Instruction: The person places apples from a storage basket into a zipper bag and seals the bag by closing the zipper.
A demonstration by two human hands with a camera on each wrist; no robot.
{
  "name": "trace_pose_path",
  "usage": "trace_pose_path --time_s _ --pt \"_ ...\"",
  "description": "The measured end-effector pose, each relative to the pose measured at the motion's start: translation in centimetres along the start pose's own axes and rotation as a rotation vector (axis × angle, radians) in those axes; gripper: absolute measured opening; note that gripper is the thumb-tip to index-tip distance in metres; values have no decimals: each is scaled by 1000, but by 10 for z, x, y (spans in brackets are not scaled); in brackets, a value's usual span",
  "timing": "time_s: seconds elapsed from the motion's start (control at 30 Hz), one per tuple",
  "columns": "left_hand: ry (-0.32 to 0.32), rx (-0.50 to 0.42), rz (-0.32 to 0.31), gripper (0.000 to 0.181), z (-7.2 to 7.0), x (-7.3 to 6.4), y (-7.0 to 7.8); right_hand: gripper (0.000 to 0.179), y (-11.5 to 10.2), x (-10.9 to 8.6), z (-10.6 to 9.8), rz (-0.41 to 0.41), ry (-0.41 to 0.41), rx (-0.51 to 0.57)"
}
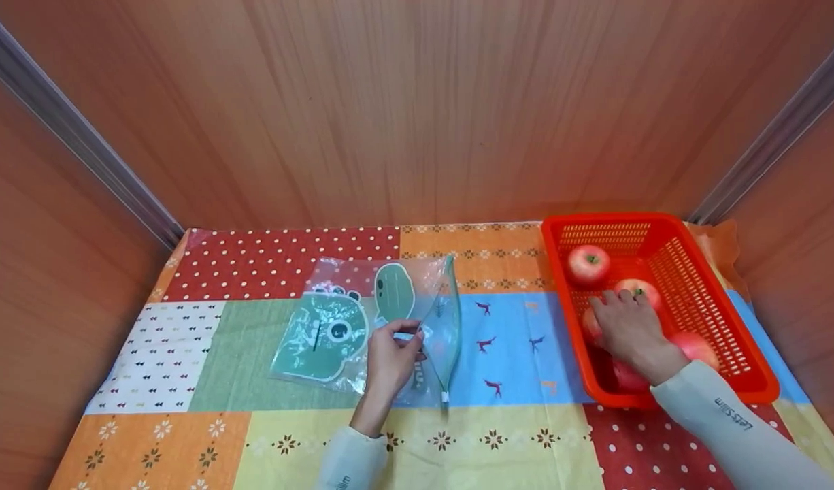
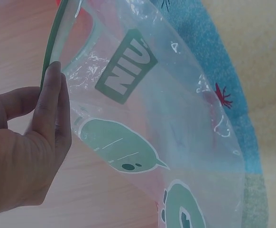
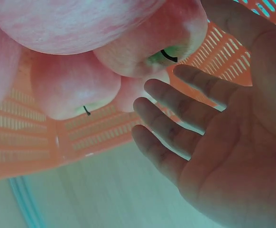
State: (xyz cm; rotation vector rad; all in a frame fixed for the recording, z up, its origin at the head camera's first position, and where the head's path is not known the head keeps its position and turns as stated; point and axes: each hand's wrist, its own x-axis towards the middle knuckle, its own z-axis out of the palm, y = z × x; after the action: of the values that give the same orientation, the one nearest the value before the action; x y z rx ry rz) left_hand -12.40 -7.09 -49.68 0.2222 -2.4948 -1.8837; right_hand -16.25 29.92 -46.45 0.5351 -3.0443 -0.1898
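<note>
Zip-slider bag (image 1: 345,323) of clear film with green cartoon print lies on the patchwork cloth (image 1: 243,350), left of the red basket (image 1: 557,272) in head view; left hand (image 1: 390,357) pinches its green-edged mouth between thumb and fingers; right hand (image 1: 631,330) is over the apples (image 1: 588,265) inside the basket, fingers apart, gripping none in right-wrist view.

Risks, judged: film looks thin and slick, so the pinch may slip and the mouth collapse; one-sided hold may let the bag skid or fold if an apple pushes its lip; smooth, round, crowded apples may roll from a loose fingertip grasp or knock neighbours; slider (image 1: 445,397) at the near corner may snag; bruising likely if an apple drops.
</note>
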Motion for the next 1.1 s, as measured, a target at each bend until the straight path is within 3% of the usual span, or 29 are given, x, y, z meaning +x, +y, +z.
trace_pose_path --time_s 0.33,0.6,1.1 --pt "3 -20 45 22 0 1 -1 39 5 2 4 -36 -38 -19" --pt "0 -9 8 21 0 1 -1 58 8 5 4 -51 -101 -19" --pt "6 -10 9 21 0 0 -1 62 12 6 -1 -54 -104 16"
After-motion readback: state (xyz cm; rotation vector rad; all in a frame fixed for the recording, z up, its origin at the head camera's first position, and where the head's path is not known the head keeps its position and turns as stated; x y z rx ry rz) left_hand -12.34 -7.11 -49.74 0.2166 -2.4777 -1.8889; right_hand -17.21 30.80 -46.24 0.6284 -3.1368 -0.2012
